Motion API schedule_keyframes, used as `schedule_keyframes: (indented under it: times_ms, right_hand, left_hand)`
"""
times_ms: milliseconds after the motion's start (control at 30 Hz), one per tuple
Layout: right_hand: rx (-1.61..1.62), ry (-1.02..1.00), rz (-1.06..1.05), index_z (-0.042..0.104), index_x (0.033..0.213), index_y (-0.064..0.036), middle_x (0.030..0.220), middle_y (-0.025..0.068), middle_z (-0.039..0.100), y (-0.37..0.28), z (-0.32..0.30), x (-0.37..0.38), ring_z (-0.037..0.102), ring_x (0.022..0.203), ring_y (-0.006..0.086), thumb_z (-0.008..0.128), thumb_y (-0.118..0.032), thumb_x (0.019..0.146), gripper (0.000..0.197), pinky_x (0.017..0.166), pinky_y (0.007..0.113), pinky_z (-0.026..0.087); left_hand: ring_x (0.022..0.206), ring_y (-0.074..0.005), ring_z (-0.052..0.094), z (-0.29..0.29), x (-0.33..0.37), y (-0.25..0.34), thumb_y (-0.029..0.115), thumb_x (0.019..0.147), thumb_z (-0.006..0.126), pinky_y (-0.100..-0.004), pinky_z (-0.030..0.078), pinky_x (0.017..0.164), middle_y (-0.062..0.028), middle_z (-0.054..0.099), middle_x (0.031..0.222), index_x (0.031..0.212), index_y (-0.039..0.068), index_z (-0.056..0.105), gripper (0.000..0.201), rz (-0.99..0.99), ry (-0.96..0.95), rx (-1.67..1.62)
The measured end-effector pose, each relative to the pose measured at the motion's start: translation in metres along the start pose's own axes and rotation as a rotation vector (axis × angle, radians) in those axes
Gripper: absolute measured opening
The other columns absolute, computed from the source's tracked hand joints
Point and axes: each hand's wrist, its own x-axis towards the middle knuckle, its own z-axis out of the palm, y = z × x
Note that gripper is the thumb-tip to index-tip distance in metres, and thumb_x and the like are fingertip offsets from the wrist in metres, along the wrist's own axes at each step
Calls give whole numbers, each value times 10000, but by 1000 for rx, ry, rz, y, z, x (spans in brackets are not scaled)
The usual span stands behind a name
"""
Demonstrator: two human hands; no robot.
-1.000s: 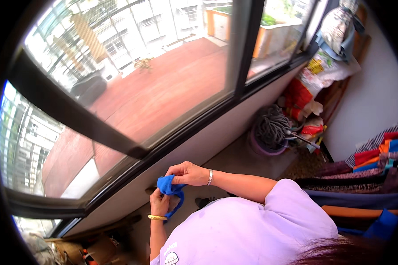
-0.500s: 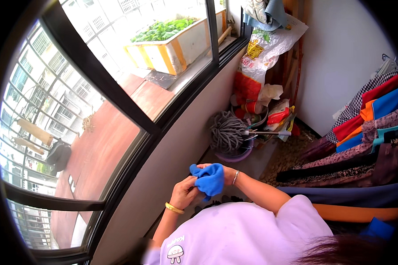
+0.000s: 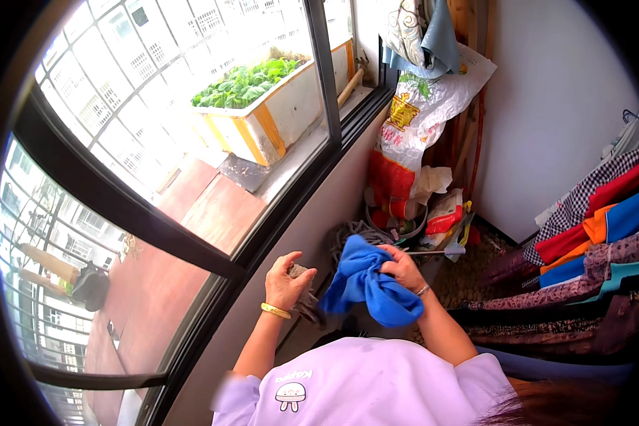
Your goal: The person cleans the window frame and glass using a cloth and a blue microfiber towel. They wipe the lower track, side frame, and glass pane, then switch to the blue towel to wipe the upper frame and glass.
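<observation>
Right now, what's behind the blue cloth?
Grey mop strands show past the upper left edge of the blue cloth. Anything directly behind it is covered and can't be seen.

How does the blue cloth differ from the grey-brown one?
The blue cloth is vivid; the grey-brown cloth is dull. The blue cloth shows a broad area, the grey-brown cloth only a little. The right hand grips the blue cloth; the grey-brown cloth hangs at the left hand. Both look crumpled.

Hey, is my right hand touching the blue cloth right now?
Touching. The head view shows your right hand gripping the blue cloth, thumb against the fabric with no gap.
</observation>
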Motion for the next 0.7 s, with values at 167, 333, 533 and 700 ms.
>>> schedule_keyframes:
  times_ms: [167, 333, 533, 700]
  right_hand:
    - [43, 157, -207, 555, 1183, -2, 1012, 68, 640, -59, -20, 19, 635, 865, 156, 539, -42, 702, 483, 823, 289, 538]
    - [84, 244, -349, 567, 1187, -11, 1032, 69, 646, -86, -47, 28, 622, 874, 164, 520, -21, 716, 474, 838, 288, 520]
    - [82, 272, -384, 571, 1198, -13, 1050, 69, 642, -123, -103, 56, 616, 907, 170, 495, -10, 718, 485, 871, 300, 508]
    - [87, 182, -292, 583, 1159, -15, 1006, 48, 635, -162, -139, 111, 605, 855, 139, 507, 3, 731, 435, 825, 267, 509]
  left_hand:
    - [765, -282, 603, 8, 53, -3, 94, 698, 690, -376, 499, 670, -76, 558, 872, 979, 126, 654, 285, 159, 92, 212]
    - [760, -280, 606, 24, 97, -15, 56, 700, 668, -372, 498, 646, -75, 566, 886, 953, 123, 649, 263, 373, 191, 296]
    - [729, -220, 629, 41, 107, -30, 55, 757, 677, -306, 493, 666, -87, 620, 819, 892, 48, 668, 136, 87, 200, 145]
    - [633, -67, 547, 53, 104, -51, 246, 905, 665, -254, 465, 599, 2, 593, 645, 827, -28, 683, 285, -403, 380, -206]
